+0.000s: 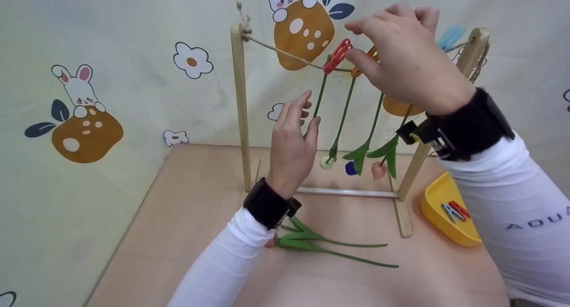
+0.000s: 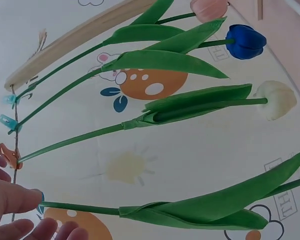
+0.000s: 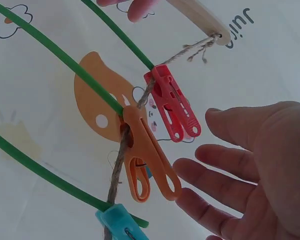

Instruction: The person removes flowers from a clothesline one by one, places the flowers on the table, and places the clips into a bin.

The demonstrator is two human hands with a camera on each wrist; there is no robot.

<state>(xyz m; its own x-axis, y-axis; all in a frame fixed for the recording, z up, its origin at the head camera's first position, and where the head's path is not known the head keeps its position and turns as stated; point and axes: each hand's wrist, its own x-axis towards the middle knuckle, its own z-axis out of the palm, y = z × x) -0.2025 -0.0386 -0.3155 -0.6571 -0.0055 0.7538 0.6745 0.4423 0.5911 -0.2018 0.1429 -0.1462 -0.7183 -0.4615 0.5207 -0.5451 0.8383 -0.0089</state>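
Artificial tulips hang blossom-down from a twine line (image 1: 285,54), clipped by their stems. A red clothespin (image 3: 174,102) clips the leftmost stem; an orange clothespin (image 3: 145,150) clips the white tulip (image 2: 276,100) beside it. Teal clothespins (image 2: 9,121) clip the blue tulip (image 2: 246,41) and the pink tulip (image 2: 210,9). My left hand (image 1: 294,142) is beside the leftmost stem, its fingers loosely spread and gripping nothing. My right hand (image 1: 403,57) hovers by the red and orange clothespins, thumb and fingers apart. The leftmost tulip's blossom is mostly hidden by my left hand in the head view.
A wooden frame (image 1: 240,106) with two posts holds up the twine. On the table (image 1: 187,235), below my left wrist, lie tulips with green stems (image 1: 338,250). At the right, a yellow tray (image 1: 463,240) contains spare clothespins (image 1: 455,211). A patterned backdrop (image 1: 133,26) hangs behind.
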